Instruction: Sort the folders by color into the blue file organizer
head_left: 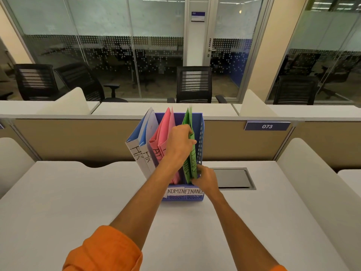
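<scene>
Organizer (200, 133) is perforated blue plastic; folders (166, 132) look like matt card, the bench (78, 192) smooth matt white, the sleeve (105, 249) orange cloth.

Your left hand (180, 142) grips the upper edge of the two green paper folders (189, 153) standing in the right compartment of the blue plastic file organizer (200, 133), while your right hand (205, 179) pinches their lower corner. Pink folders (166, 133) fill the middle slot, blue folders (143, 139) the left.

The left forearm (156, 192) hides the organizer's (201, 130) first label — green folders' (190, 153) lettering unreadable.
</scene>
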